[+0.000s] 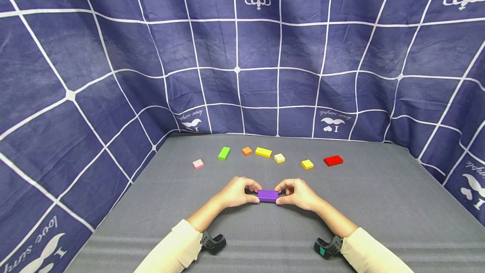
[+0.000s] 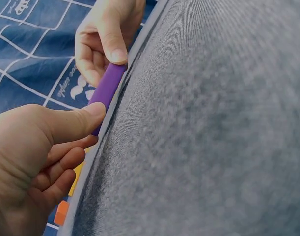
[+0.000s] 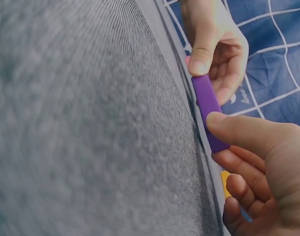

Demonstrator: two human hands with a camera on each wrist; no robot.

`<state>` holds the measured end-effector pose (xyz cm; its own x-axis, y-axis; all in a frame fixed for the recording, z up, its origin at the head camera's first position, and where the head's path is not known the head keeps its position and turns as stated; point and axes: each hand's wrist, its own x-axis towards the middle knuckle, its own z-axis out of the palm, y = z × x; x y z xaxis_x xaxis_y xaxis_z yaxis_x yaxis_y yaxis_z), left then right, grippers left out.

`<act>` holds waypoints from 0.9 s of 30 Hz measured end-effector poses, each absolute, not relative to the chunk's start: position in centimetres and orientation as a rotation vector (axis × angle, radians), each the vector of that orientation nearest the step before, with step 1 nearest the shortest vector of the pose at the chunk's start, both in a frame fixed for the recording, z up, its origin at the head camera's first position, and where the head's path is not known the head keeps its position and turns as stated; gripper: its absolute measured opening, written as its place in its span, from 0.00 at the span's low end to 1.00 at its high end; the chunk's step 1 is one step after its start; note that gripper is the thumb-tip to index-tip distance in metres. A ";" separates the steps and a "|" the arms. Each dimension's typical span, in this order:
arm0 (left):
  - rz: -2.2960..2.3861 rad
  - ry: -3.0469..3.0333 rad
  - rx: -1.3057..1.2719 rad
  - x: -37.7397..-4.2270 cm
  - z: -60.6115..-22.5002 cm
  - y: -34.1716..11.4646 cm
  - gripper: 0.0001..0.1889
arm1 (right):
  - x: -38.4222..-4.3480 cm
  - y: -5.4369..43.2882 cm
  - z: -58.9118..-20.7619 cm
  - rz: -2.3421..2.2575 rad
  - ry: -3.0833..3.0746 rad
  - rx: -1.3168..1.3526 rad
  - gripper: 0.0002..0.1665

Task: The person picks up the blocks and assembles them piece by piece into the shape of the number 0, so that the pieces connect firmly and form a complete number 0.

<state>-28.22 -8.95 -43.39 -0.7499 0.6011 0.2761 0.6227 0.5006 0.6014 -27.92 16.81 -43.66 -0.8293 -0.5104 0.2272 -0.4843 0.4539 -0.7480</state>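
Observation:
Between my two hands is a purple rectangular block (image 1: pixel 267 196), lying lengthwise from left to right, low over the grey table (image 1: pixel 273 231). My left hand (image 1: pixel 236 192) pinches its left end between thumb and fingers. At the opposite end, my right hand (image 1: pixel 299 193) grips it the same way. Both wrist views show the purple block (image 2: pixel 107 88) with a thumb pressed on its face near each end. Whether its underside touches the table cannot be told.
Beyond the hands lie, from left to right, a pink block (image 1: pixel 198 164), green block (image 1: pixel 224 153), orange block (image 1: pixel 246 151), long yellow block (image 1: pixel 263 152), cream block (image 1: pixel 279 158), small yellow block (image 1: pixel 307 164) and red block (image 1: pixel 333 161). A blue checked curtain (image 1: pixel 257 87) borders the table.

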 end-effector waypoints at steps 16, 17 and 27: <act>-1.107 -2.581 -1.133 -28.6 -45.1 -9.8 0.15 | -28.1 16.7 -45.0 -1.371 2.641 -1.003 0.16; -1.118 -2.586 -1.121 -28.6 -45.1 -9.8 0.15 | -28.2 16.7 -45.0 -1.377 2.635 -1.010 0.16; -1.178 -2.599 -1.095 -28.5 -45.3 -9.7 0.16 | -28.0 16.9 -45.1 -1.383 2.637 -0.982 0.15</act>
<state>-28.52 -9.73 -45.27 -0.7399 0.5756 0.3481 0.6411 0.4468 0.6239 -28.00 16.91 -45.06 -0.8038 -0.5296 0.2710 -0.5242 0.4149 -0.7437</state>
